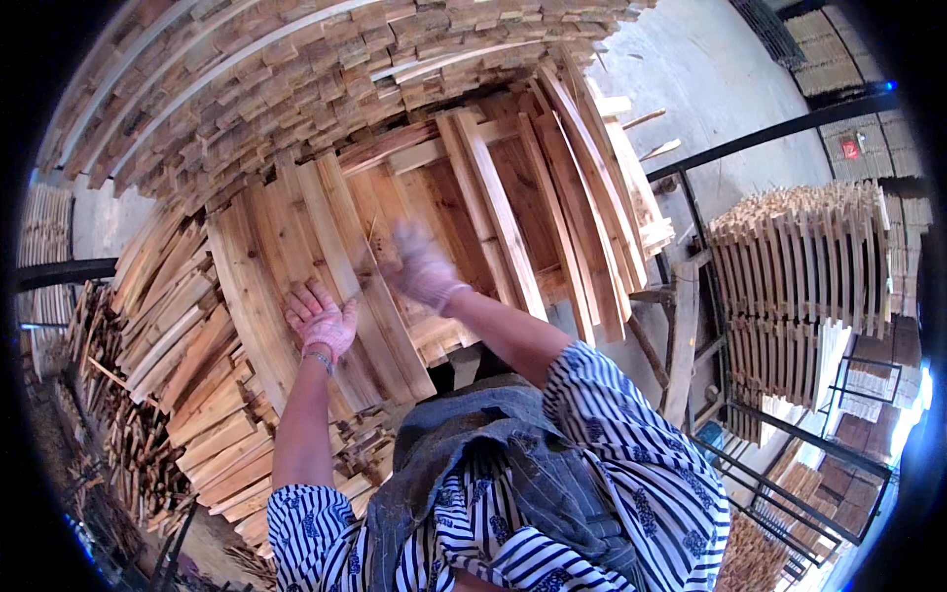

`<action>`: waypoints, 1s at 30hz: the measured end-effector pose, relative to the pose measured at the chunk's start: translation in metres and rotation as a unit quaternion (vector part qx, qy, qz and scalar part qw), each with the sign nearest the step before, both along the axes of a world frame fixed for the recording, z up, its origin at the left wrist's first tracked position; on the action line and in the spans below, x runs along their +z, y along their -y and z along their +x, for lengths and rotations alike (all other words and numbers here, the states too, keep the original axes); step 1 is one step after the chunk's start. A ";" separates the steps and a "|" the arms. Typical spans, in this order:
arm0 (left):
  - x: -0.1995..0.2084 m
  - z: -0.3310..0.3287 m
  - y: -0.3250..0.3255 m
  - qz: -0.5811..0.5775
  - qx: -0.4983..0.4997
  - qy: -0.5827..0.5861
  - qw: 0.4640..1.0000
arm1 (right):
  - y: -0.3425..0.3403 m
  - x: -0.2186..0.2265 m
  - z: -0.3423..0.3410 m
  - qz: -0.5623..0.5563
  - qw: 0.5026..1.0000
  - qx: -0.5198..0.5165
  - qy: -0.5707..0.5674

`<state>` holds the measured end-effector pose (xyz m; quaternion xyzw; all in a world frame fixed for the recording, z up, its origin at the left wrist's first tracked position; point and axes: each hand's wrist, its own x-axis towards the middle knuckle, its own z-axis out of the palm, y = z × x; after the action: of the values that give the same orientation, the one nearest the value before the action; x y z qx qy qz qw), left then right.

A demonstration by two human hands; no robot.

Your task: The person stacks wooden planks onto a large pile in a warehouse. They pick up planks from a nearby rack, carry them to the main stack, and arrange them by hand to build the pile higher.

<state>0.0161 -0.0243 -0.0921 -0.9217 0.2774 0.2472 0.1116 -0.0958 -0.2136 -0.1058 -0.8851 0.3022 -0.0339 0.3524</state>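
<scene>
Flat wooden boards [271,242] lie side by side in front of me. On them rests my left hand [321,318], in a thin pinkish glove, its fingers spread and nothing held. My right hand [424,266], in a pale glove, is over the middle of the stack, to the right of my left hand. Motion smears its fingers, so I cannot tell whether they grip anything. Close to it on the right, narrow wooden strips [493,212] lie across the stack. More long boards [592,197] lean along the stack's right side.
Beyond the boards rises a large pile of stacked planks [266,109]. Loose offcuts [212,395] are heaped at the left. A wooden post [683,335] and black metal rails [789,123] stand at the right, with slatted wood stacks [799,266] behind them.
</scene>
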 end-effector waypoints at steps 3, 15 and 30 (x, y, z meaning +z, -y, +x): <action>0.015 -0.003 -0.002 -0.001 0.002 -0.005 1.000 | 0.064 0.078 -0.061 -0.241 0.953 -0.175 -0.058; 0.005 0.006 -0.008 -0.037 0.003 -0.030 0.999 | 0.035 0.067 -0.042 0.017 0.994 -0.108 -0.016; -0.002 0.001 0.006 0.043 -0.015 -0.009 0.999 | 0.097 0.098 -0.100 -0.141 0.979 -0.090 0.113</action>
<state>0.0175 -0.0299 -0.0943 -0.9096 0.2812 0.2651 0.1526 -0.1954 -0.3105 -0.0081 -0.8854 0.3313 -0.2075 0.2517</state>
